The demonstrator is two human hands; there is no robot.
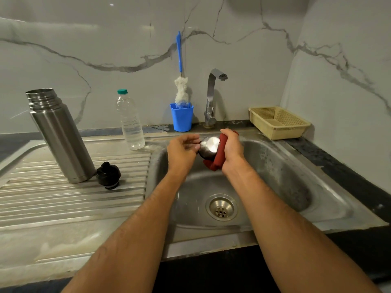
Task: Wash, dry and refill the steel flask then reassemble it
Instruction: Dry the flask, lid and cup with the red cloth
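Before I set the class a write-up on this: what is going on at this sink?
A person stands at a steel sink, drying the flask's steel cup. The left hand holds the cup while the right hand grips a red cloth against it. The open flask body and black stopper stand on the drainboard, beside a water bottle.

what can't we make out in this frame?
- Steel cup, head view: mostly covered by the left hand, the right hand and the red cloth.
- Steel flask: inside not visible from this angle.
- Water bottle: fill level unclear through clear plastic.
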